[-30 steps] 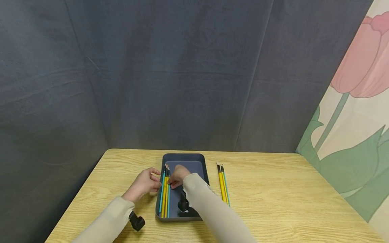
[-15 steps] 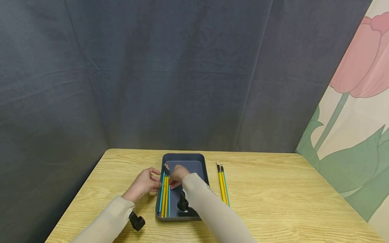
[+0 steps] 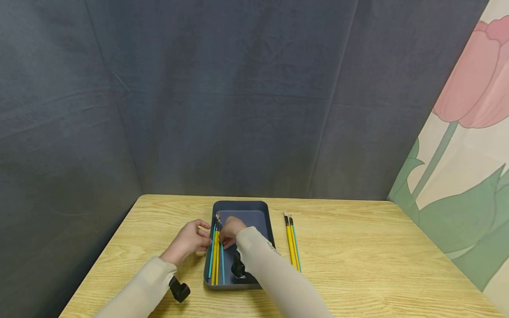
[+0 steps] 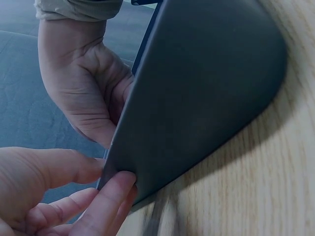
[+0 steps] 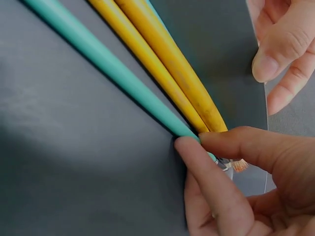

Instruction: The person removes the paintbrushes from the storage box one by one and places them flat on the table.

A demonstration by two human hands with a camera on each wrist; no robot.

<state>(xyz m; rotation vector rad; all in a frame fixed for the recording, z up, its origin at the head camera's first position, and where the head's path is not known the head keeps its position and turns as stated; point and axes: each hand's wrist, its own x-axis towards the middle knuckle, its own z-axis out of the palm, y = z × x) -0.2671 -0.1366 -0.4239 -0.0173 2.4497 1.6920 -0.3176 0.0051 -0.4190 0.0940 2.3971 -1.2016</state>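
A dark grey tray (image 3: 254, 218) lies lengthwise on the table, with several yellow and turquoise paintbrushes along its left side. My left hand (image 3: 190, 237) pinches the tray's left wall, thumb at the rim and fingers on the outside, as the left wrist view shows. Inside the tray, my right hand (image 3: 232, 230) pinches a turquoise paintbrush (image 5: 106, 61) between thumb and forefinger, close to its ferrule. Two yellow paintbrushes (image 5: 162, 59) lie just beside that brush, their handles side by side. Another turquoise paintbrush (image 3: 211, 260) runs along the tray's left wall.
To the right of the tray, more yellow and turquoise paintbrushes (image 3: 293, 240) lie on the wood-grain table (image 3: 377, 251), partly behind the right sleeve. A dark curtain (image 3: 238, 110) hangs behind the table's far edge, and a tulip-patterned cloth (image 3: 469, 176) is at the right.
The lower end of the turquoise paintbrush in my right hand has swung slightly right, away from the yellow ones. The right hand has shifted a little left; the left hand stays put.
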